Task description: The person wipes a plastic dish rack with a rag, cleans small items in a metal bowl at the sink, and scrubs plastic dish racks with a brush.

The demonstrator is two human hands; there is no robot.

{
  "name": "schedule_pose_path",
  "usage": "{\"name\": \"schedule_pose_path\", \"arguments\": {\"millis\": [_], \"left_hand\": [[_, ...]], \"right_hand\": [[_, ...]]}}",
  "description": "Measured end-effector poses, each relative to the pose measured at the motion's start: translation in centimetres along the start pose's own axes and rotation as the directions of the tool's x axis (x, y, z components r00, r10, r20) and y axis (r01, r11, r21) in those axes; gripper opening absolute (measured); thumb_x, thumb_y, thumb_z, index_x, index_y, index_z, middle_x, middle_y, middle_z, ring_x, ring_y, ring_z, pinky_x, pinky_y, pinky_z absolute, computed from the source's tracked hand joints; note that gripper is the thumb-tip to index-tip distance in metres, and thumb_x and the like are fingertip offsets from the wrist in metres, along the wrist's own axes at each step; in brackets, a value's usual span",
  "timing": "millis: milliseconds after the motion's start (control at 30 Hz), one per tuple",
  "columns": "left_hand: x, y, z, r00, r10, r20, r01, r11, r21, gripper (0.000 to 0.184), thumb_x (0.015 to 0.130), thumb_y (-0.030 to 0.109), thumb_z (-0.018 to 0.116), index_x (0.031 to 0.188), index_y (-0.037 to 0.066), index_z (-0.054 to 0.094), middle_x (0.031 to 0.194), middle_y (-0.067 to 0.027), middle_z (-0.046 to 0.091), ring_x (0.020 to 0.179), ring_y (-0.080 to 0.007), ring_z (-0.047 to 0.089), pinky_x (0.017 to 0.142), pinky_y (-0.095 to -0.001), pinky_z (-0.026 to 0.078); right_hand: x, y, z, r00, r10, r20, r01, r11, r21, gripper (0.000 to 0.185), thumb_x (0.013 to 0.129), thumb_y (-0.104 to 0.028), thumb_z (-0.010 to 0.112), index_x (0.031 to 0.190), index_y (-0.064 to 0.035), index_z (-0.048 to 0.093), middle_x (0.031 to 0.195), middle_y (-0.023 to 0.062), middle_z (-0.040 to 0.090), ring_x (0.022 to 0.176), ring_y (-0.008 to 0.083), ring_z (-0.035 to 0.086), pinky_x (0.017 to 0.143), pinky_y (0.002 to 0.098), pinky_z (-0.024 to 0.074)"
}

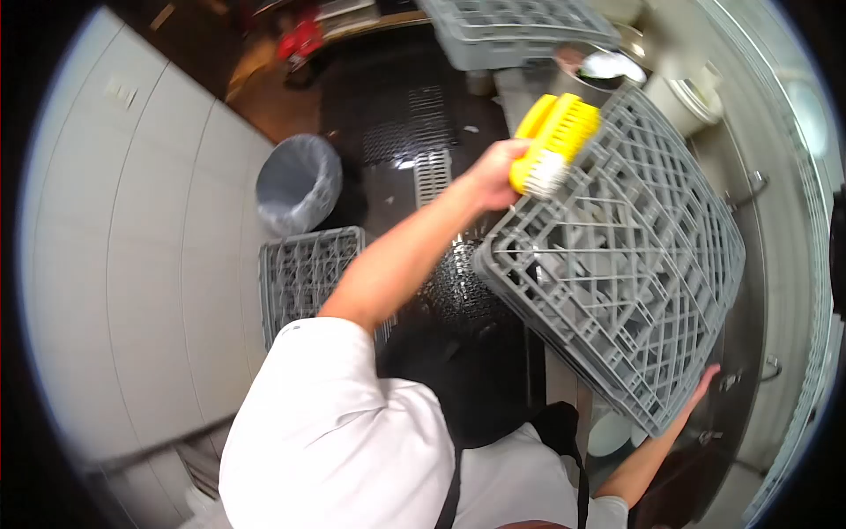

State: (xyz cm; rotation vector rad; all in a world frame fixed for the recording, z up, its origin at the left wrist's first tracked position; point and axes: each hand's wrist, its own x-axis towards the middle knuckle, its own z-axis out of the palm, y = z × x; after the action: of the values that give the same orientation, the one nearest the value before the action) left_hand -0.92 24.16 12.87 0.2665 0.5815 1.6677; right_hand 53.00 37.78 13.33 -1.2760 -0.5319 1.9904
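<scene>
beyond the left fingers, the bristles of a yellow brush reach over the upper rim of a large grey rack, and the left hand is closed round the brush, its fingers curled in and mostly hidden by it. down and to the right of those fingers, the grey rack is tilted up on a slant, one corner pointing low towards the right hand. that hand is at the rack's lower edge, apparently propping it; its fingers look stretched out, though blur and the rim keep me from telling whether they are spread or pressed together. so the rack is raised and the brush is in hand, which seems to put the work somewhere past its setup. whether the bristles touch the lattice i can't tell, nor whether any part of it has been brushed, so i would not call this rack finished. its lower side shows a doubled rim, maybe a second one nested behind. well apart from the left fingers, on the side away from the grey rack, a floor rack lies near a lined bin, with no hand on it. past the fingertips, an upper rack sits near a metal pot; whether either of those racks has had its turn doesn't show.
</scene>
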Motion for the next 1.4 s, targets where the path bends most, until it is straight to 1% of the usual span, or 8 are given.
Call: {"name": "schedule_pose_path", "arguments": {"millis": [333,633,800,867,1067,1167,1367,1400], "left_hand": [[-7.5,-1.0,2.1,0.966,0.258,-0.036,-0.259,0.964,-0.061,0.047,0.101,0.026,0.045,0.135,-0.005,0.054,0.124,-0.018,0.067,0.107,-0.0259,0.07,0.096,-0.041,0.056],[-24.0,-1.5,5.8,0.828,0.556,0.07,-0.553,0.831,-0.055,0.052,0.1,0.03,0.041,0.126,-0.013,0.054,0.113,-0.0291,0.064,0.106,-0.0412,0.067,0.091,-0.0536,0.058],[-31.1,-12.3,11.6,0.558,0.83,0.013,-0.827,0.554,0.09,0.056,0.099,0.031,0.04,0.132,-0.014,0.049,0.125,-0.0398,0.056,0.114,-0.0459,0.063,0.096,-0.051,0.056],[-33.9,-18.0,13.7,0.58,0.814,0.039,-0.779,0.54,0.319,0.05,0.099,0.033,0.047,0.125,-0.008,0.055,0.111,-0.0249,0.065,0.101,-0.0321,0.066,0.091,-0.0405,0.056],[-30.5,-36.5,17.3,0.051,0.963,-0.264,-0.786,0.201,0.584,0.04,0.099,0.038,0.05,0.107,0.001,0.063,0.099,-0.0121,0.067,0.09,-0.0252,0.066,0.083,-0.0374,0.055],[-30.5,-41.5,13.5,-0.443,0.822,-0.359,-0.584,0.04,0.811,0.038,0.1,0.037,0.051,0.101,0.001,0.064,0.093,-0.0097,0.067,0.09,-0.0229,0.065,0.081,-0.0363,0.054],[-19.3,-61.7,22.1,-0.588,0.727,-0.355,-0.645,-0.156,0.748,0.051,0.103,0.028,0.048,0.147,0.002,0.044,0.131,-0.0157,0.061,0.079,-0.0148,0.061,0.074,-0.0259,0.053],[-25.5,-51.1,16.1,-0.437,0.744,-0.505,-0.875,-0.222,0.43,0.058,0.103,0.028,0.046,0.155,0.005,0.032,0.148,-0.0171,0.049,0.08,-0.0145,0.06,0.074,-0.0272,0.054]], "right_hand": [[7.1,-0.9,-9.2,0.956,0.016,0.292,0.034,0.986,-0.165,0.052,0.093,-0.04,0.053,0.129,-0.0031,0.059,0.127,0.011,0.064,0.112,0.0264,0.061,0.098,0.0417,0.047],[11.8,-6.4,5.0,0.872,0.183,0.453,0.085,0.857,-0.509,0.034,0.087,-0.035,0.061,0.1,-0.0044,0.064,0.096,0.0075,0.066,0.09,0.0208,0.062,0.084,0.0354,0.0501],[23.0,-9.2,6.5,0.595,0.135,0.792,0.521,0.686,-0.508,0.02,0.087,-0.027,0.062,0.089,-0.007,0.062,0.086,0.0006,0.059,0.081,0.0133,0.056,0.08,0.0283,0.0468],[19.6,-9.4,10.2,0.613,0.372,0.697,0.296,0.71,-0.639,0.019,0.086,-0.025,0.063,0.092,-0.0073,0.063,0.088,0.0014,0.063,0.079,0.0138,0.06,0.076,0.0296,0.0514],[25.1,-7.2,19.6,0.117,0.662,0.74,0.349,0.67,-0.655,0.073,0.079,-0.01,0.059,0.149,-0.0065,0.04,0.086,0.0013,0.06,0.073,0.0116,0.06,0.068,0.0299,0.0549],[22.1,-6.2,22.4,-0.037,0.692,0.721,0.42,0.665,-0.618,0.076,0.073,-0.013,0.057,0.148,-0.0077,0.042,0.101,0.0075,0.064,0.078,0.016,0.065,0.072,0.0317,0.0575],[22.2,-11.3,23.6,-0.43,0.781,0.453,0.567,0.624,-0.538,0.085,0.072,-0.014,0.06,0.153,-0.0062,0.035,0.119,0.0101,0.062,0.103,0.0186,0.061,0.092,0.0355,0.0524],[21.4,-5.0,29.2,-0.353,0.78,0.517,0.585,0.615,-0.528,0.088,0.073,-0.011,0.061,0.155,-0.0066,0.032,0.124,0.0101,0.06,0.105,0.0189,0.06,0.095,0.0358,0.051]]}}
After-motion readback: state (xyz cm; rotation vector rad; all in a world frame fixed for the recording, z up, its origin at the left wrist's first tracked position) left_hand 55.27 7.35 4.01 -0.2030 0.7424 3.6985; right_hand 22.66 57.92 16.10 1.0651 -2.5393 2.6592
